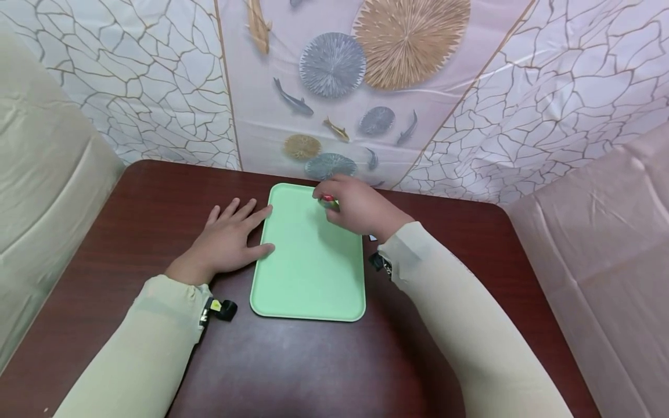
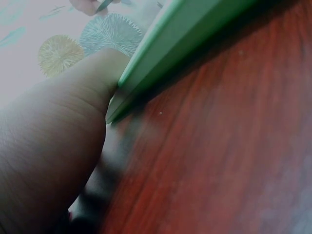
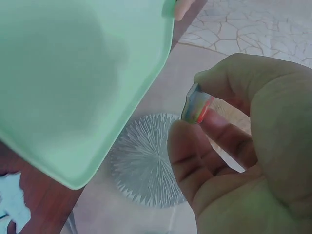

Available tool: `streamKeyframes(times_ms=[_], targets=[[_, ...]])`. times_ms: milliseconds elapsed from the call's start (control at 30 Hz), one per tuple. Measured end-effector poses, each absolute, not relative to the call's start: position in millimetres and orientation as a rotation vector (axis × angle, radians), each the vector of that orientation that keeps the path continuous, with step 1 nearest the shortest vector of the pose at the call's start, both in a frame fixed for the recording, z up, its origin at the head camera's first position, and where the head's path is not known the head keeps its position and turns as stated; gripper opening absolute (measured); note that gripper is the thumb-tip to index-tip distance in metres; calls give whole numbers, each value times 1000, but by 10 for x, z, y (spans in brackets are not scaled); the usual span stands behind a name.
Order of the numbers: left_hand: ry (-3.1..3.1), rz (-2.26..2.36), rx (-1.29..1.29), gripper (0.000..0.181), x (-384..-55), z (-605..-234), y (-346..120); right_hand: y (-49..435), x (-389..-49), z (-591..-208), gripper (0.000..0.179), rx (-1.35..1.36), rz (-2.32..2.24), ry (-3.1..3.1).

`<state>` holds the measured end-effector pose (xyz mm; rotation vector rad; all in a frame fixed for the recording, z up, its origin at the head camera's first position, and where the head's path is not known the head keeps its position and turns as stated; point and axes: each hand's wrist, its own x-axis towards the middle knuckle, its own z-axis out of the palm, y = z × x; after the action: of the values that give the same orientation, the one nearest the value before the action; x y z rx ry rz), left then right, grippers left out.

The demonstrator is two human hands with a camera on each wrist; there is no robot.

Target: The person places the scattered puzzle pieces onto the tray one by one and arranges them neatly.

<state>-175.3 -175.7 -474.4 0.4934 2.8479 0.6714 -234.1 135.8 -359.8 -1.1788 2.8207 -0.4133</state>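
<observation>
A pale green rectangular tray (image 1: 303, 273) lies on the dark red-brown table. My left hand (image 1: 226, 239) rests with spread fingers at the tray's left side, its thumb and index fingertips over the rim. Above the tray's far right part, my right hand (image 1: 360, 208) pinches a small flat piece (image 3: 197, 106) between thumb and fingers. This piece has a thick edge and bands of red, yellow, green and blue; fingers hide part of it. In the left wrist view the left thumb (image 2: 58, 122) presses close against the tray's side wall (image 2: 161, 63).
A small pale, irregular item (image 3: 12, 201) lies on the table beside the tray, mostly hidden behind the right wrist in the head view. Behind the table hangs a patterned cloth (image 1: 334, 64). Plain padded panels (image 1: 617, 261) stand at both sides.
</observation>
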Motion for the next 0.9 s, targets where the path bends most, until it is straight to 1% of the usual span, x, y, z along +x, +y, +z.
streamKeyframes(times_ms=[167,633,900], targets=[[2847,660,487,90,-1756,-4734,-1749,1196,-2409,-3617,31,-1167,-421,2816],[2856,658,486,90,-1761,-4724,-1773,835,-2596,-3864,39,-1124,-389,2770],[2849,668,490,89,-1751,-4717,-1758,618,-2693,-3964,40,-1073,-347,2764]])
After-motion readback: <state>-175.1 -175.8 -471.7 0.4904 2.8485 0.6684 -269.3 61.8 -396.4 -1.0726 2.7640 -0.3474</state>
